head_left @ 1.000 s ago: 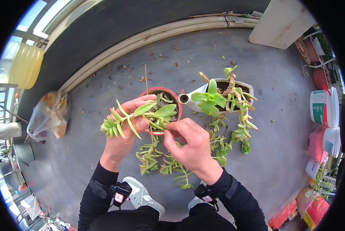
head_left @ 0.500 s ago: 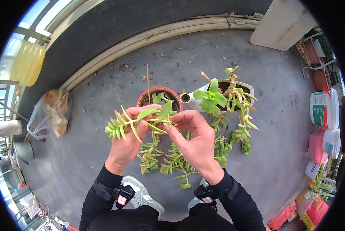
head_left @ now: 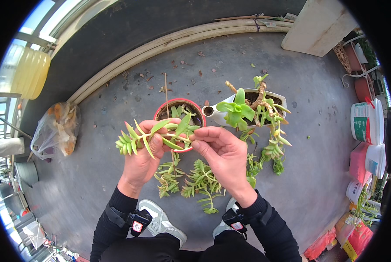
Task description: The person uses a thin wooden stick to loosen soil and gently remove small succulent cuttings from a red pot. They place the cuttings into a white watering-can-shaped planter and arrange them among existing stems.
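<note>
A green succulent cutting lies across both hands, its leafy, red-tipped end pointing left. My left hand is closed round its stem, thumb on the near side. With thumb and forefinger my right hand pinches the cutting's right end. Just beyond my hands stands a red-rimmed pot, partly hidden, with plant pieces and a thin upright stick. To its right is a white container of soil, lying on its side, with a thick-stemmed succulent trailing out. More succulent cuttings lie on the floor below my hands.
A clear plastic bag sits on the left, near a yellow jug. Long pale poles run along the dark wall. White tubs and a pink container line the right side. My shoes are close to the cuttings.
The cutting and my left hand have shifted slightly left. My right thumb and forefinger have closed more tightly together at the cutting's right end.
</note>
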{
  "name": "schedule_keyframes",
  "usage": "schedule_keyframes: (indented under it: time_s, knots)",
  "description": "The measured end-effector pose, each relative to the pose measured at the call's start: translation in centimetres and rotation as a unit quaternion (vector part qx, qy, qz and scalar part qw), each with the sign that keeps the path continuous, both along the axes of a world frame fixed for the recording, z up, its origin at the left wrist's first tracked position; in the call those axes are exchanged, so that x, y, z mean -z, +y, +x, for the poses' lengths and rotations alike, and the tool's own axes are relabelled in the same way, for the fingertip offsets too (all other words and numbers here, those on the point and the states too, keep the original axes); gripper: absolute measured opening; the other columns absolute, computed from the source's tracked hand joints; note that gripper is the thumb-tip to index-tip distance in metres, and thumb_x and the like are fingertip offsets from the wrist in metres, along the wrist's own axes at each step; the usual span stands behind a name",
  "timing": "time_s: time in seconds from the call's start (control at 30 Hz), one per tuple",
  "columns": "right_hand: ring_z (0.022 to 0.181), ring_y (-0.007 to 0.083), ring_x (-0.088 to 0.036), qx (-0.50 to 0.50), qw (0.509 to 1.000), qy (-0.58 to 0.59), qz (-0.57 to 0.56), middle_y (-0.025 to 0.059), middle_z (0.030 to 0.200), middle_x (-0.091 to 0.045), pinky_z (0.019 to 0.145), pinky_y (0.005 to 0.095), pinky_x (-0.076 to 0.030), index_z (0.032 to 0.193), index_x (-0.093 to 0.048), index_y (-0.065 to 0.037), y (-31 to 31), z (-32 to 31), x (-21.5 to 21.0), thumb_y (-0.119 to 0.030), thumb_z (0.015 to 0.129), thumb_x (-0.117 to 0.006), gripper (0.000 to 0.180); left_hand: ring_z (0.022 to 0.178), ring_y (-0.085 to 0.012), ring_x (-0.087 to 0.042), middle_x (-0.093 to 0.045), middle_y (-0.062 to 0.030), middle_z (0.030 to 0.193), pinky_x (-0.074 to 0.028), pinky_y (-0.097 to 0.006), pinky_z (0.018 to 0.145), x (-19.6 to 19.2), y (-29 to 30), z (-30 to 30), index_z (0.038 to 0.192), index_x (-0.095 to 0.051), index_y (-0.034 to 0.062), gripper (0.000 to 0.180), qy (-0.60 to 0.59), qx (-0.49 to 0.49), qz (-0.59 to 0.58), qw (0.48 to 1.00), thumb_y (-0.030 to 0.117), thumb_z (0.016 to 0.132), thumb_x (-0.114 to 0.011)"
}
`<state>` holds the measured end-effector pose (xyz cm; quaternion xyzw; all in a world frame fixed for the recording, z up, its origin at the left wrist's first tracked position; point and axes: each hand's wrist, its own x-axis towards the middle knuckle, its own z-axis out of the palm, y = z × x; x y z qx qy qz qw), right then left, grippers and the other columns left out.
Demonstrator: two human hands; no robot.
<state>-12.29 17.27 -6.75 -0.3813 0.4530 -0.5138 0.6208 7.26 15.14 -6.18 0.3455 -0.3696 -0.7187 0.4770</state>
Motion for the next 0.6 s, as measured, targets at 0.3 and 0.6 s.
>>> schedule_keyframes:
  time_s: [0.3,0.6]
  knots:
    - [0.109,0.0219,-0.066,-0.087,0.984,0.078,-0.136,0.0149,0.129,-0.064,0.098,0.0334,-0.05,0.125,-0.064,-0.001,-0.4,-1.8,-0.1,-0.018,0.088,-0.075,0.042,0.111,-0.0303,-0.065,-0.054,-0.0202,0.137,-0.054,-0.047,0.096,-0.4,-0.8,1.0,0.116,-0.053,0.0086,0.024,0.055,0.056,0.044,0.996,0.028,0.102,-0.057]
    - [0.085,0.0137,-0.069,-0.083,0.994,0.065,-0.031,0.0086,0.099,-0.069,0.076,0.0275,-0.056,0.105,-0.072,0.0,-0.5,-0.6,-0.2,-0.011,0.085,-0.077,0.022,0.112,-0.0273,-0.063,-0.052,-0.021,0.139,-0.053,-0.044,0.094,-0.4,-0.9,0.5,0.113,-0.055,0.0099,0.022,0.028,0.043,0.017,0.999,0.027,0.1,-0.06]
